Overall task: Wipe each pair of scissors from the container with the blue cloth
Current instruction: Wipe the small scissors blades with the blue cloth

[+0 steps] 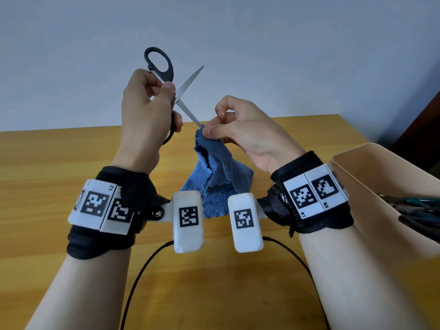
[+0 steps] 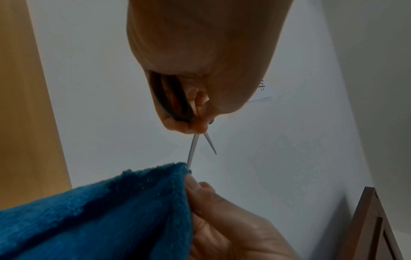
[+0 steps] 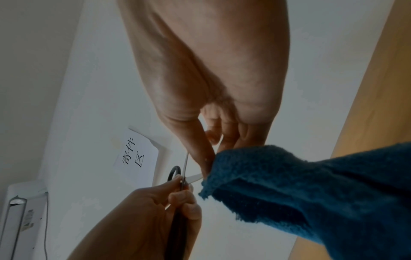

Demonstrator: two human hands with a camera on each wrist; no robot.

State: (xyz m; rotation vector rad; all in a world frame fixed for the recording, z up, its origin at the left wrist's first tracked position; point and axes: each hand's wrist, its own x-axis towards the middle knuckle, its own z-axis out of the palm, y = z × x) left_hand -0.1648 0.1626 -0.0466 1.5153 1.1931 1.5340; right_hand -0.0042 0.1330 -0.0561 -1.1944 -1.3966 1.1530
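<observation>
My left hand (image 1: 152, 108) grips a pair of black-handled scissors (image 1: 166, 75) above the table, blades spread wide; one loop sticks up, the other lies under my fingers. The lower blade (image 1: 189, 113) points down-right and its tip goes into the blue cloth (image 1: 219, 172). My right hand (image 1: 228, 129) pinches the cloth's top corner round that tip between thumb and forefinger, and the rest hangs down to the table. In the left wrist view the blade (image 2: 192, 149) enters the cloth (image 2: 111, 211). The right wrist view shows the cloth (image 3: 300, 193) and the scissors (image 3: 182, 177).
A beige container (image 1: 381, 186) stands at the right on the wooden table (image 1: 47, 163), with several more scissors (image 1: 419, 210) inside. A black cable (image 1: 142, 270) loops over the near table. A wall rises behind the far edge; a paper sign (image 3: 135, 154) hangs on it.
</observation>
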